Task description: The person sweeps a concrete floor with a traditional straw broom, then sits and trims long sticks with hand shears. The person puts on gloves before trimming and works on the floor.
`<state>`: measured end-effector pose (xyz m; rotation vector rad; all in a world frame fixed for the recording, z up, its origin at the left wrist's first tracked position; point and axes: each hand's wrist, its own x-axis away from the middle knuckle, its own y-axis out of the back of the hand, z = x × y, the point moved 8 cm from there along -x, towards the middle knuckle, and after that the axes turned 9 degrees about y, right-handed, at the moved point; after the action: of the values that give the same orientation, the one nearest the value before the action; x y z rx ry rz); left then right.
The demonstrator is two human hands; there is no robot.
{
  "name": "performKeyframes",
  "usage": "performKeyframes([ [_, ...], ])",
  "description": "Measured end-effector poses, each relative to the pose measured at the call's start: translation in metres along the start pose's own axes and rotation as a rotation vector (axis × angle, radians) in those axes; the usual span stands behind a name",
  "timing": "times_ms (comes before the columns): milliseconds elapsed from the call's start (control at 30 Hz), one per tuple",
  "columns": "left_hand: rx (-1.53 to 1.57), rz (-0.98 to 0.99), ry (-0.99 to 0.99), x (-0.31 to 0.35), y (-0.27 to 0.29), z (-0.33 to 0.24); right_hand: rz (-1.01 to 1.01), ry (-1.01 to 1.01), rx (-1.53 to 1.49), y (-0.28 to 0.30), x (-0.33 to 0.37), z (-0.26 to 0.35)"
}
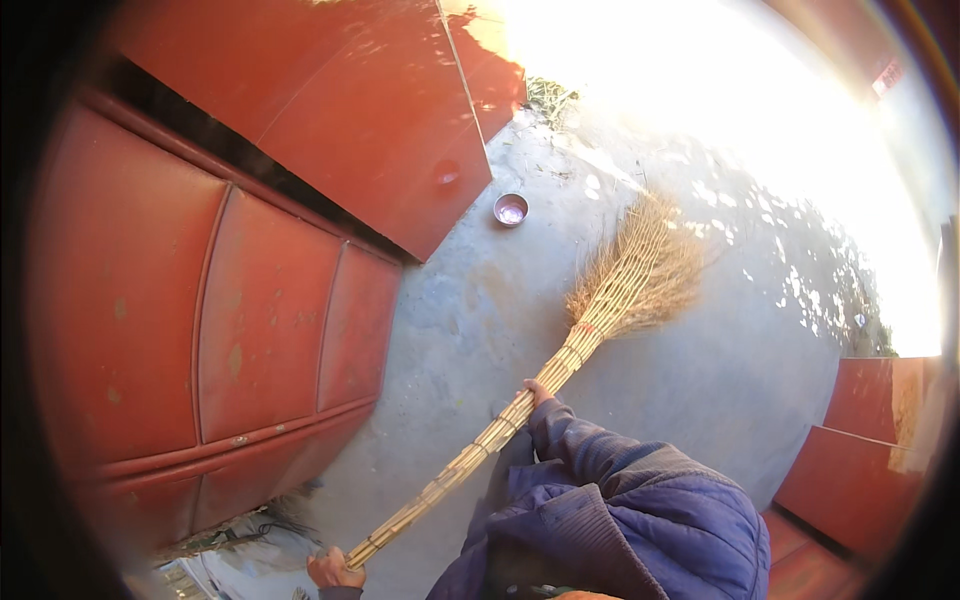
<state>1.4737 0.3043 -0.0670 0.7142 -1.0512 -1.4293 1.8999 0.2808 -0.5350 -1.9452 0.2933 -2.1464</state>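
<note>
The place has a grey concrete floor [440, 330], and strong sunlight makes the upper right part of it almost white. Spots of light lie along the edge of the shade. On the left stands a red metal panel wall [265, 310] with raised ribs and some worn marks in the paint. Above it, a flat red panel [370, 120] comes out at an angle over the floor. At the lower right there are other red panels [850, 485], one of them with a pale, worn patch.

A long broom [575, 350] made of bundled stalks lies slantwise across the middle of the view. Its handle goes down to the lower left, and its brush [645, 270] spreads toward the upper right, above the floor; I cannot tell whether the tips touch the ground. Several dark bands tie the handle, and a red band is near the brush.

Both hands are closed around the broom. The left hand [335, 570] grips the lower end of the handle. The right hand [540, 391] holds it higher, below the red band, with its fingers partly hidden. The person wears a quilted purple-blue jacket [690, 520].

A small round metal bowl [511, 210] sits on the floor, to the left of the brush and well apart from it. Beyond the bowl lies a tuft of dry grass [548, 98]. Some dark twigs [275, 525] are near the base of the panel wall.
</note>
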Motion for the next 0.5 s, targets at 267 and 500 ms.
performKeyframes([
  [267,0.061,-0.092,0.119,-0.021,0.022,-0.012,0.127,0.077,0.023,-0.081,-0.036,0.036],
  [500,0.275,0.072,0.083,-0.086,-0.035,-0.057,0.235,0.382,0.135,-0.173,-0.035,0.138],
])
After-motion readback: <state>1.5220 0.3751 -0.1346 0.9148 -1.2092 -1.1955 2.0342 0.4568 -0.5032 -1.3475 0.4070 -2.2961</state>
